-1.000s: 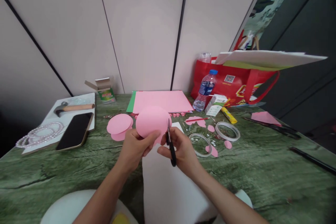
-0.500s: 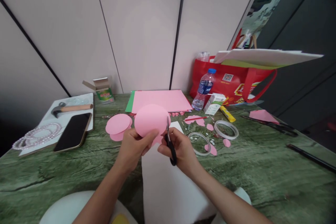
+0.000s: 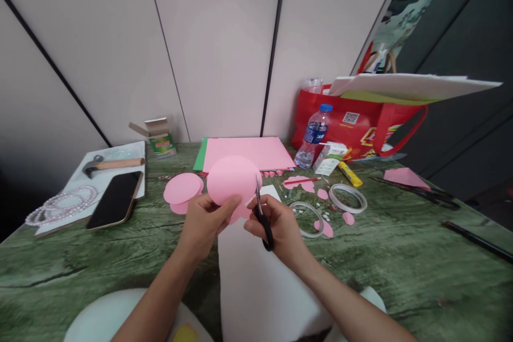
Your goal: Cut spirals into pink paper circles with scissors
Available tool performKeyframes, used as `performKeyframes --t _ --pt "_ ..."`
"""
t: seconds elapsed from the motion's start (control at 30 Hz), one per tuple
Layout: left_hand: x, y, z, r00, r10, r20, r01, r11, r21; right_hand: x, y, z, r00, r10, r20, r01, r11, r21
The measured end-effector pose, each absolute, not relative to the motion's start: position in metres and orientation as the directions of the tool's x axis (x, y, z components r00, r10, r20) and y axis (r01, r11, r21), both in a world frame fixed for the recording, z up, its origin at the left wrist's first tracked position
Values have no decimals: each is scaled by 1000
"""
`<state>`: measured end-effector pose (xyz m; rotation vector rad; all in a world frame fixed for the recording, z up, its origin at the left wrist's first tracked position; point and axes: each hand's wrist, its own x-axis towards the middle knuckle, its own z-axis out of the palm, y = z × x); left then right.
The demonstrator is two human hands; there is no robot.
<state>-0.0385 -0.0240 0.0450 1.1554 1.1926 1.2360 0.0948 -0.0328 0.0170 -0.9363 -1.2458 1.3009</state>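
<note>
Fingers [image 3: 231, 208] pinching round pink paper [image 3: 232, 177], black-handled scissors [image 3: 263, 221]

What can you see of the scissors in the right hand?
The scissors have black handles, plastic by their look, and narrow, shiny metal blades. The right hand grips them by the handles above the white sheet, tips pointing forward, with the blades at the right edge of the pink disc held in the left hand. How far the blades are open is too small to tell.

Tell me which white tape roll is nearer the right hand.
The left roll, beside the right hand, with a pink scrap at its right edge; the other roll lies farther right, near the yellow tube.
</note>
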Motion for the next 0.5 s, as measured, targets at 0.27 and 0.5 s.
performKeyframes --t 0.27,0.5 --pt "-41 -22 41 25 999 40 -103 -37 994 95 -32 14 -145 984 103 -147 81 -986" --pt "-38 -22 39 65 998 -6 -79 11 997 92 -33 11 -171 979 114 -130 93 -987"
